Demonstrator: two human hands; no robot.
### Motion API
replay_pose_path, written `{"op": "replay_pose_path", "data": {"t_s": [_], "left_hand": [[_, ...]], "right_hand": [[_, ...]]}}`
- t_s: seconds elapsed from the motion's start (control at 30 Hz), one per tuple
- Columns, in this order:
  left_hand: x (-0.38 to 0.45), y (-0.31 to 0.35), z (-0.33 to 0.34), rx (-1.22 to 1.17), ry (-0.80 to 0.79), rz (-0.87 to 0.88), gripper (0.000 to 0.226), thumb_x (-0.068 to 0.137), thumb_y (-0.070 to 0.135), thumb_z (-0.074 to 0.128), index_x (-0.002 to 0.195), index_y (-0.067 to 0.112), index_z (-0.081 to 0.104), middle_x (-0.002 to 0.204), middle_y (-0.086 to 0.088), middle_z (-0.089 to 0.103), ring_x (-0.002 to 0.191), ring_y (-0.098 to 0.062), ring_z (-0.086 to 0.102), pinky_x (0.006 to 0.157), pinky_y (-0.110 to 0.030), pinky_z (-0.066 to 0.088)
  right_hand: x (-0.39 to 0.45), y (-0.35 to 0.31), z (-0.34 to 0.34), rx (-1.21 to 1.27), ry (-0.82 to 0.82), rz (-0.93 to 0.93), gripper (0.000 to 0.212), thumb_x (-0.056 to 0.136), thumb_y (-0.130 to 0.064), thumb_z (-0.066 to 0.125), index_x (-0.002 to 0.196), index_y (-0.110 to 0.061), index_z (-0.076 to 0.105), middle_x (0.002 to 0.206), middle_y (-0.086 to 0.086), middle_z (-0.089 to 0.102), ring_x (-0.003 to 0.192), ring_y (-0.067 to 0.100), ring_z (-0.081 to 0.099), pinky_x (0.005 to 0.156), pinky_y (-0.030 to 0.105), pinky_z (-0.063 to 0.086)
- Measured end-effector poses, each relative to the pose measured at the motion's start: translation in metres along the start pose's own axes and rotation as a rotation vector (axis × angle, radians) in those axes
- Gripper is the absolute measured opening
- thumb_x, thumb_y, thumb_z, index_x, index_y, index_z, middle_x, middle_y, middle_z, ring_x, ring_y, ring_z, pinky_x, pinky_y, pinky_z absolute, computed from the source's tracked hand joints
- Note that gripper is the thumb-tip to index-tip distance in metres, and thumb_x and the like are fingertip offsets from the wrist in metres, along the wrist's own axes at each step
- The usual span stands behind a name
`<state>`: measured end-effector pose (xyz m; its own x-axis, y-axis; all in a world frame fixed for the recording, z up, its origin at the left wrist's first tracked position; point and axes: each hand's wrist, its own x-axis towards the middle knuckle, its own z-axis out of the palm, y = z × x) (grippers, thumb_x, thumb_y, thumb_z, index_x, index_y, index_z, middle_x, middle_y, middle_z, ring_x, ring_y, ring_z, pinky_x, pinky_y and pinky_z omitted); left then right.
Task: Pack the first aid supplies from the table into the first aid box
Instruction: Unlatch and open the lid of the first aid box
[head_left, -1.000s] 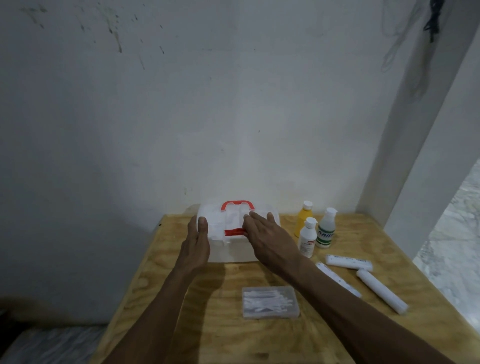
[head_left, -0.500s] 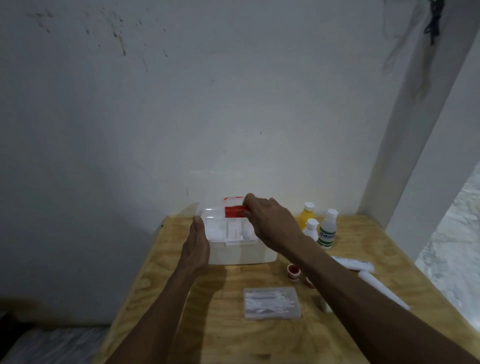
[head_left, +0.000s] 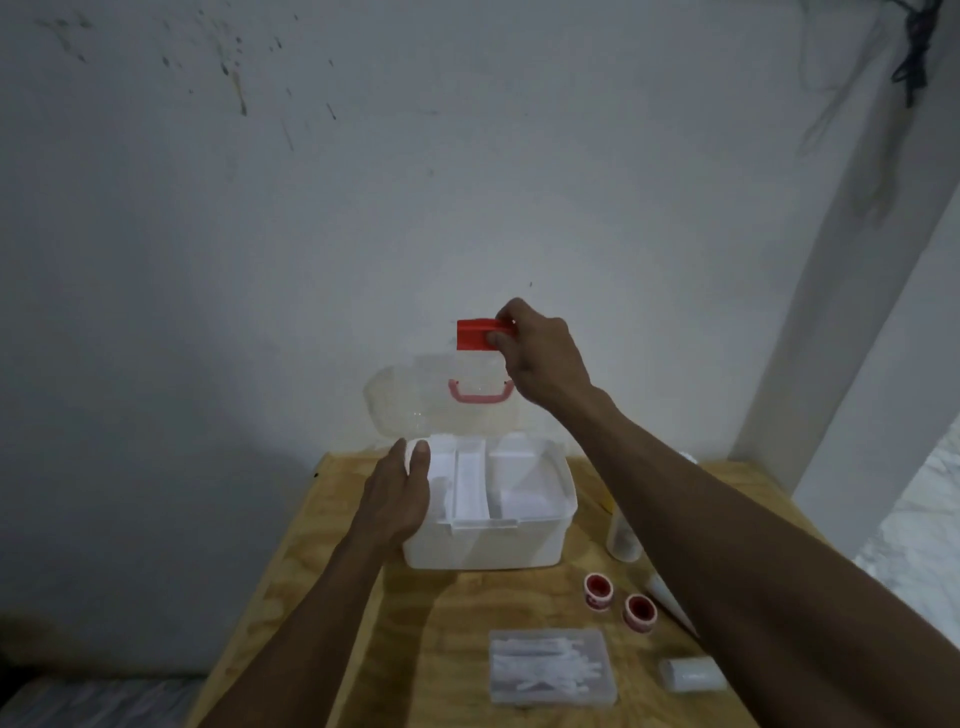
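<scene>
Left hand: resting flat and released against the left rim of the box, fingers extended, gripping nothing.
Box: sitting open on the table near the wall; a divided white tray is showing inside.
Lid: standing raised behind the box, clear, with a red handle showing through it.
Latch: red, sticking up at the lid's top edge.
Right hand: pinching the latch between thumb and fingers, holding the lid up.
Table: plywood, carrying the supplies in front of and to the right of the box.
Swab case: lying flat, clear, in front of the box.
Tape rolls: two, red-cored, lying side by side right of the box front.
Bottle: standing just right of the box, mostly hidden by the right forearm.
Bandage roll: lying near the front right edge, white.
</scene>
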<state>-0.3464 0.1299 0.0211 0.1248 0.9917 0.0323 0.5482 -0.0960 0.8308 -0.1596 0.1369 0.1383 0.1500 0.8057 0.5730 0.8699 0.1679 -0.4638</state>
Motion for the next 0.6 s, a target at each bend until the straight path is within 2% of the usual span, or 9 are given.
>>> {"op": "replay_pose_path", "data": {"t_s": [0.1, 0.23, 0.33, 0.6], "left_hand": [[0.001, -0.004, 0.005, 0.036, -0.019, 0.018, 0.062, 0.099, 0.051, 0.023, 0.152, 0.018, 0.024, 0.157, -0.007, 0.032, 0.141, -0.029, 0.036, 0.114, -0.046, 0.031], [0.005, -0.009, 0.007, 0.066, -0.021, 0.014, 0.064, 0.098, 0.054, 0.022, 0.153, 0.021, 0.02, 0.159, -0.004, 0.028, 0.144, -0.028, 0.032, 0.117, -0.047, 0.028], [0.005, -0.011, 0.007, 0.077, -0.016, 0.034, 0.066, 0.098, 0.054, 0.021, 0.154, 0.019, 0.018, 0.16, -0.004, 0.024, 0.147, -0.026, 0.026, 0.119, -0.044, 0.022], [0.002, -0.011, 0.007, 0.066, -0.022, 0.043, 0.064, 0.099, 0.052, 0.022, 0.153, 0.019, 0.02, 0.16, -0.005, 0.026, 0.145, -0.027, 0.028, 0.118, -0.044, 0.024]], "right_hand": [[0.022, 0.007, 0.011, 0.021, 0.035, 0.058, 0.02, 0.096, -0.026, 0.059, 0.109, -0.011, 0.059, 0.093, 0.008, 0.068, 0.073, 0.023, 0.064, 0.068, 0.039, 0.056], [0.043, 0.016, 0.024, -0.042, 0.068, 0.112, 0.023, 0.092, -0.025, 0.064, 0.106, -0.007, 0.064, 0.098, 0.009, 0.065, 0.084, 0.023, 0.06, 0.075, 0.034, 0.051], [0.049, 0.02, 0.032, -0.052, 0.07, 0.154, 0.023, 0.091, -0.026, 0.066, 0.104, -0.007, 0.064, 0.099, 0.01, 0.065, 0.088, 0.027, 0.062, 0.077, 0.041, 0.054], [0.051, 0.022, 0.032, 0.101, 0.124, 0.25, 0.031, 0.085, -0.026, 0.074, 0.106, -0.009, 0.058, 0.098, 0.008, 0.067, 0.085, 0.026, 0.065, 0.077, 0.041, 0.056]]}}
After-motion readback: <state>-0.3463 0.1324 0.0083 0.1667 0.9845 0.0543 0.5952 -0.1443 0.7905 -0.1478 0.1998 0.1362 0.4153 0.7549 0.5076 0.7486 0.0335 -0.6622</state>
